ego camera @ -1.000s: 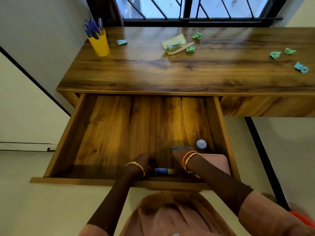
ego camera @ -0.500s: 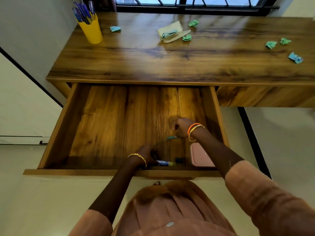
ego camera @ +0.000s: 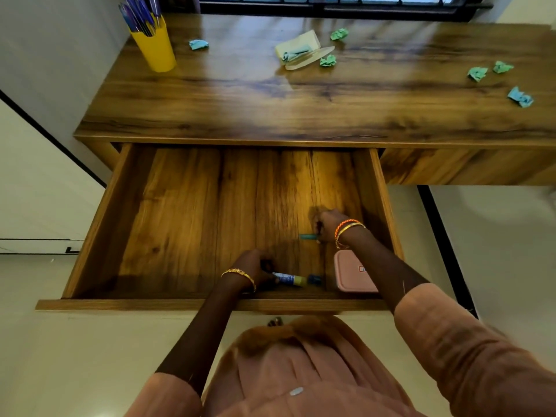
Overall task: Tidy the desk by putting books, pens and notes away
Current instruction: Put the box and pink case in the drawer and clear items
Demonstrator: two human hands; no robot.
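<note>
Pens are going into the open drawer (ego camera: 90,233): left hand (ego camera: 251,266) grips a blue marker (ego camera: 290,279), right hand (ego camera: 328,222) pinches a teal pen (ego camera: 308,236). Next, I'd guess, release both, then collect the crumpled notes (ego camera: 478,73) from the far desktop.

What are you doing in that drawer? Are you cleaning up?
A person is tidying a desk. Both hands are down in the open drawer. The left hand holds a blue and yellow marker near the front. The right hand is curled over a small teal thing, beside a pink box. Up on the desk, crumpled paper notes lie scattered, and pens stand in a yellow cup.
</note>
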